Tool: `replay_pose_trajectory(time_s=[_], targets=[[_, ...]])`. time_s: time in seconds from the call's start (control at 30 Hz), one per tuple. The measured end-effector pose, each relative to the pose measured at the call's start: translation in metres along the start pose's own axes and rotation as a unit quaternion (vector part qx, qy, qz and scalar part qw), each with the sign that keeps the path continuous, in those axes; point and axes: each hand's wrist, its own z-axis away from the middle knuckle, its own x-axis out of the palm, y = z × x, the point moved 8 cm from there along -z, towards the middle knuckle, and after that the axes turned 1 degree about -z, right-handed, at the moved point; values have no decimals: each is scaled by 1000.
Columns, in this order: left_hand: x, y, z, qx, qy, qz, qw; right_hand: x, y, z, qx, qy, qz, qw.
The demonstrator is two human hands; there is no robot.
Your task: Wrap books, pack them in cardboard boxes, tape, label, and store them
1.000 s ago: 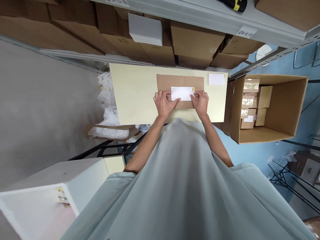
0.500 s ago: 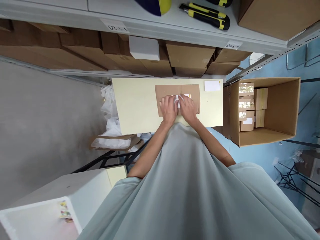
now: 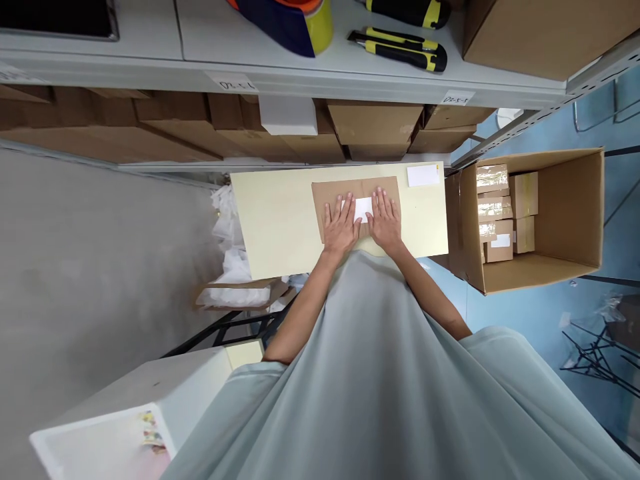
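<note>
A flat piece of brown cardboard (image 3: 356,187) lies on the pale yellow tabletop (image 3: 280,220). On its middle is a white label (image 3: 363,209), partly covered at both ends by my fingers. My left hand (image 3: 341,223) rests flat over the label's left end, fingers stretched out. Over the right end lies my right hand (image 3: 385,221), its fingers also extended and flat. Both thumbs point inward at the label's lower edge. Another white label (image 3: 423,175) sits at the table's far right corner.
Right of the table stands an open carton (image 3: 567,217) holding several small taped boxes (image 3: 499,241). Utility knives (image 3: 400,50) and a tape dispenser (image 3: 295,23) lie on the grey shelf ahead. Below it are brown boxes (image 3: 375,123). A white bin (image 3: 110,433) stands at lower left.
My hands were bunched together with curled fingers at the label. Now they are spread apart, flat on its two ends, and the label lies flat. The view has tilted slightly upward.
</note>
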Motion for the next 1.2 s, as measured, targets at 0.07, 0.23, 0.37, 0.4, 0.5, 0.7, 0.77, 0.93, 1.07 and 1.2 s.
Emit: replay_pose_trajectory(time_s=[0.07,0.23,0.37,0.4,0.5,0.7,0.77,0.93,1.07,1.2], targets=[[3,1,-1,-17,11,-6,1000,-1,2,1,12,6,10,1000],[2,4,-1,-6,12,-18,1000,0,-4,3,-36,-30,28,999],[-3,2,5,90,-27,-32,995,-7,-2,0,-44,-24,40,998],[-4,0,8,107,-32,-36,993,-8,0,-2,-33,-16,45,998],[-5,-4,19,132,-43,-47,989,-8,3,-7,-2,4,55,998],[-10,-21,43,79,-10,-32,996,-17,29,-13,64,33,27,997],[-16,-35,54,42,19,-16,999,-26,49,-8,106,52,-15,993],[-18,-92,87,-70,59,97,991,-36,99,44,225,111,-266,931],[8,-134,97,-201,26,261,944,-20,102,88,267,98,-330,900],[23,-126,84,-196,-16,392,898,0,72,96,262,103,-346,895]])
